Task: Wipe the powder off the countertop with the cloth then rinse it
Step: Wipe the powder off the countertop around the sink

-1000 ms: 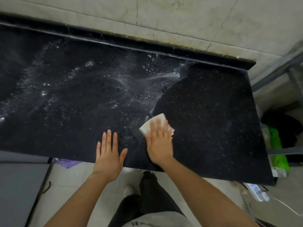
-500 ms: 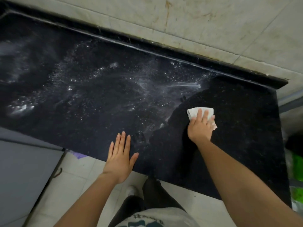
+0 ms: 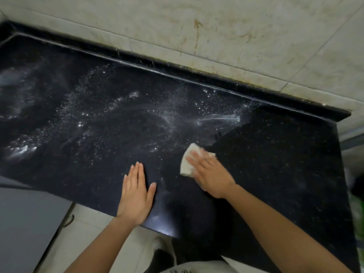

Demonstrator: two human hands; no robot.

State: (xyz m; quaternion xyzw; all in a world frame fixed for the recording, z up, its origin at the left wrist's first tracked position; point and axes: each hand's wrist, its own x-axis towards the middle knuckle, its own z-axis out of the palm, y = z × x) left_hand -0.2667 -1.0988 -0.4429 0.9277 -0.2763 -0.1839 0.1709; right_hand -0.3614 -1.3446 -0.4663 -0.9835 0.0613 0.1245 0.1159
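Looking down at a black countertop (image 3: 275,154), dusted with white powder (image 3: 94,115) across its left and middle, looking cleaner at right. Showing 2 bare hands. Near the front edge, showing the left hand (image 3: 136,196) lying flat, fingers straight, holding nothing. Just right of it, showing the right hand (image 3: 210,176) pressing flat, fingers extended, on a small folded white cloth (image 3: 187,164) at the powder's edge. Judging the cloth light, soft and limp, best pinned under the palm or pinched at a fold for lifting. Finding no readable writing.
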